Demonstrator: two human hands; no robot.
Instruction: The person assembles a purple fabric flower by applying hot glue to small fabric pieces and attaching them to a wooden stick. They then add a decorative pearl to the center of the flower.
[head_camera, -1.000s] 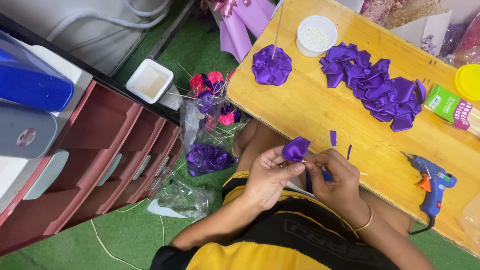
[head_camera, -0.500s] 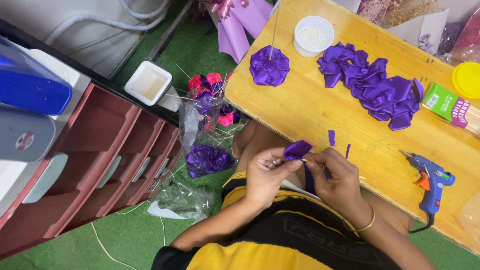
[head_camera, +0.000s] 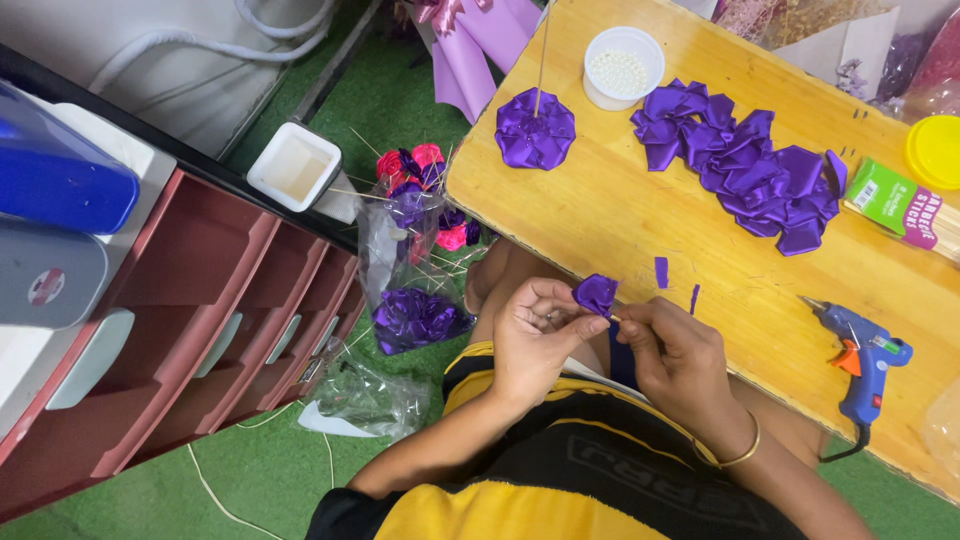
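At the near edge of the wooden surface (head_camera: 600, 215), the left hand (head_camera: 535, 335) pinched a purple ribbon flower (head_camera: 596, 293) while the right hand (head_camera: 675, 350), fingers closed, gripped its thin stick; shaping seemed underway, gluing likely needing the blue glue gun (head_camera: 865, 360).
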